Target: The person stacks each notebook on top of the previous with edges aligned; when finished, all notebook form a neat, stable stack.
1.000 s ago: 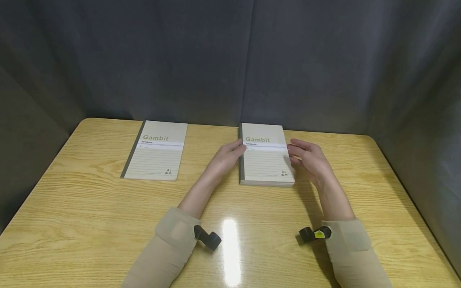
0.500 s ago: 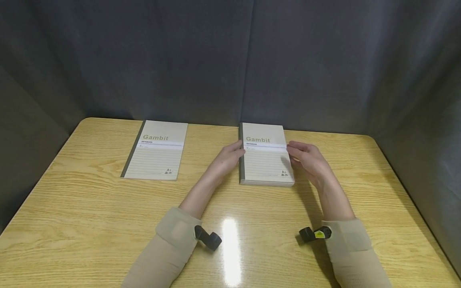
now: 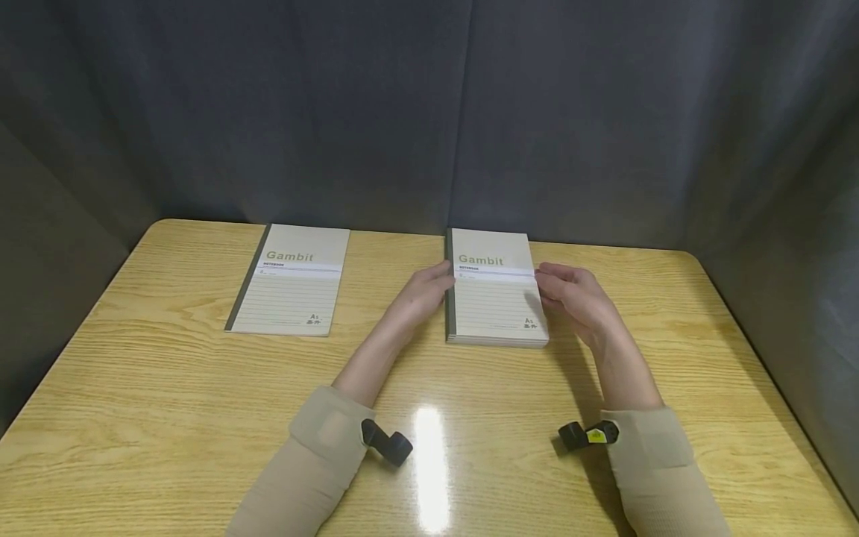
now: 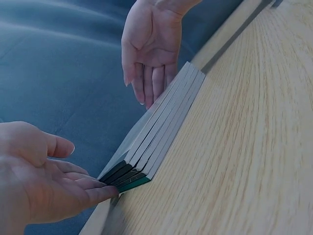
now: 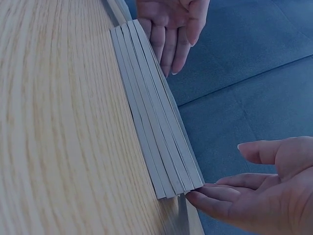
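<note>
A neat stack of several notebooks (image 3: pixel 496 298), the top one white with "Gambit" lettering and a dark spine, lies on the table right of centre. My left hand (image 3: pixel 419 298) is at its spine side, straight fingertips against the edge. On the opposite side my right hand (image 3: pixel 577 302) touches the page edges with extended fingers. In the left wrist view the layered edges of the stack (image 4: pixel 168 117) show between both hands, thumbs raised off it. The right wrist view has the right fingers (image 5: pixel 220 196) at the stack's near corner.
Another Gambit notebook (image 3: pixel 291 287) lies alone at the left of the wooden table (image 3: pixel 201 418). Dark curtains (image 3: pixel 322 112) hang behind the table and along its sides. Small black cameras (image 3: pixel 396 449) stick out from both sleeves.
My right fingers have drawn together and come in against the stack's right edge. The left thumb has slid slightly back off the top cover. Notebooks look unmoved.
</note>
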Available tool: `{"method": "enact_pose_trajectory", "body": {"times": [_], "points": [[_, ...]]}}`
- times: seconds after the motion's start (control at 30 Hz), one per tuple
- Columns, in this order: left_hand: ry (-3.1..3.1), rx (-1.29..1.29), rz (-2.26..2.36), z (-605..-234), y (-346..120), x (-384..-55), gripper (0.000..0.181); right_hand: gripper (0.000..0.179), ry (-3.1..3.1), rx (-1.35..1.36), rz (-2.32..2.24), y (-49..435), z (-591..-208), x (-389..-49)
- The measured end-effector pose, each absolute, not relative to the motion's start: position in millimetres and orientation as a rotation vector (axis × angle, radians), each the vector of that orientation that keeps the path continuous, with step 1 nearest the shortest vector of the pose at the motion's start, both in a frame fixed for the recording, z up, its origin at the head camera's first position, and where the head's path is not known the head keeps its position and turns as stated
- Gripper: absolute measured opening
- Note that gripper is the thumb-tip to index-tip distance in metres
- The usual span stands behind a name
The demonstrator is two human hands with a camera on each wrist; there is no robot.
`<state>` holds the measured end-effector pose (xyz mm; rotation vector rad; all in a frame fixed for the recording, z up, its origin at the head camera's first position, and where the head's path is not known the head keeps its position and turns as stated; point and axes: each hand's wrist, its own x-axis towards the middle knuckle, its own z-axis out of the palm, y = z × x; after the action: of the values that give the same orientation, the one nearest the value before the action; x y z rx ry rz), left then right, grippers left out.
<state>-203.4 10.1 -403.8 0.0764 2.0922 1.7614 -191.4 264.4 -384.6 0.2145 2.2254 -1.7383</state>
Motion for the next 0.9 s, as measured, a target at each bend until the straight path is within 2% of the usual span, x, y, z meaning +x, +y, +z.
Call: {"method": "enact_pose_trajectory", "body": {"times": [0.9], "points": [[2.008, 0.069, 1.776, -408.7, 13.6, -205.6, 0.061, 0.063, 2.160, 0.184, -1.754, 263.6, -386.7, -192.4]]}}
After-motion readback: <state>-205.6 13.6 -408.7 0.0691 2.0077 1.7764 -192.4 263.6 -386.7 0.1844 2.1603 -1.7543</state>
